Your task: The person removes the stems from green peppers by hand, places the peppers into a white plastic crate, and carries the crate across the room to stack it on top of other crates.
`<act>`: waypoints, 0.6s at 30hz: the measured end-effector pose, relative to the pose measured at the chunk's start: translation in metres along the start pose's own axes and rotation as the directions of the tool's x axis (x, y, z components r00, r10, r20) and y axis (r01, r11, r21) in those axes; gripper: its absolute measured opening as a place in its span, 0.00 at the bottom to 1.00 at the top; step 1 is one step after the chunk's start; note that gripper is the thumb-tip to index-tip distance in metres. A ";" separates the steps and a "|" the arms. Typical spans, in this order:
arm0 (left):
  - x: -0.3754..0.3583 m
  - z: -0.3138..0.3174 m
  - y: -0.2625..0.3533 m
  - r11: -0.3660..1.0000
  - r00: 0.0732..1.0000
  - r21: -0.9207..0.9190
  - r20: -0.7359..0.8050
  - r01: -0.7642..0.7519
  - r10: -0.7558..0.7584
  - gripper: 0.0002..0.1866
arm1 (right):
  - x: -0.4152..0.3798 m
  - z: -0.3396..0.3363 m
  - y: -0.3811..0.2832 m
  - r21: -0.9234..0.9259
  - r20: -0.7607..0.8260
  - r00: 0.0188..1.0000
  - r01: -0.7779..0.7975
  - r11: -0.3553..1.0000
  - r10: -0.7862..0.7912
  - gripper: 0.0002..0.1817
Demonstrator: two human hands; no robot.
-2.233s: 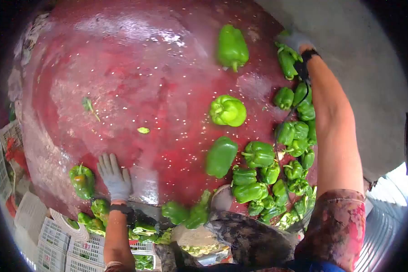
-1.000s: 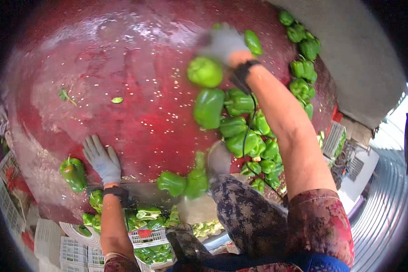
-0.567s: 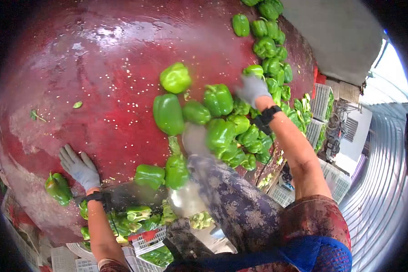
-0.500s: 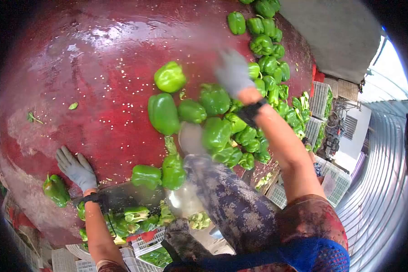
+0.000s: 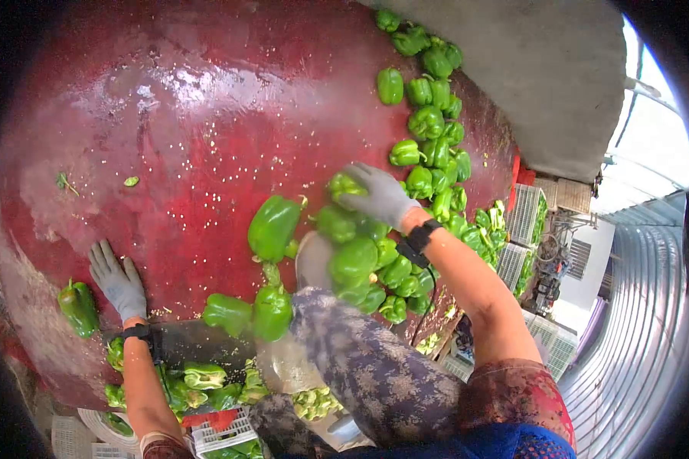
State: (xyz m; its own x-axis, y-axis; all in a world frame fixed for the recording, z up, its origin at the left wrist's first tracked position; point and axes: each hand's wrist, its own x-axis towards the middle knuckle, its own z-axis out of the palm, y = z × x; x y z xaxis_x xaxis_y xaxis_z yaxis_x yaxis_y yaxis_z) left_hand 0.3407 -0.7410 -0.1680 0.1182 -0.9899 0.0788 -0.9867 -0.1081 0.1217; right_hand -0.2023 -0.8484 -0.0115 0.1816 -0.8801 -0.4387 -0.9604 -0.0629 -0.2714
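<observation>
Both hands wear grey gloves. My left hand [image 5: 118, 281] lies flat with fingers spread on the red surface [image 5: 184, 168], beside a single green pepper [image 5: 78, 309]. My right hand [image 5: 367, 191] is curled around a light green pepper [image 5: 344, 186] at the edge of a pile of green peppers [image 5: 354, 260]. Left of the pile is a large pepper [image 5: 274, 228] with its stem up. Two more peppers, one of them [image 5: 272, 312] upright, sit near the surface's lower edge.
A row of peppers [image 5: 426, 122] runs up the right side beside a grey wall [image 5: 543, 84]. White crates [image 5: 525, 214] stand beyond on the right. Cut peppers [image 5: 205, 375] and another crate [image 5: 226, 434] are below. Small seeds dot the red surface.
My right hand has moved down and closed on a pepper. The light green pepper that stood alone left of it is gone from its place. My left hand stays flat.
</observation>
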 end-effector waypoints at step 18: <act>0.150 0.027 0.135 0.998 0.998 0.015 0.000 0.063 -0.063 0.31 | 0.357 -0.149 0.164 -0.726 -0.258 0.960 -0.120 0.678 -0.107 0.38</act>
State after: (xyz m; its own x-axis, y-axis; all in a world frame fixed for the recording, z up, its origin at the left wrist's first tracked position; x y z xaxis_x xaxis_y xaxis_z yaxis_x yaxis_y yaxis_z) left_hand 0.2219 -0.9064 -0.1664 0.1804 -0.9810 0.0711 -0.9788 -0.1720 0.1115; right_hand -0.3269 -1.2432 -0.0846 0.2229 -0.9598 -0.1705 -0.8258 -0.2789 0.4902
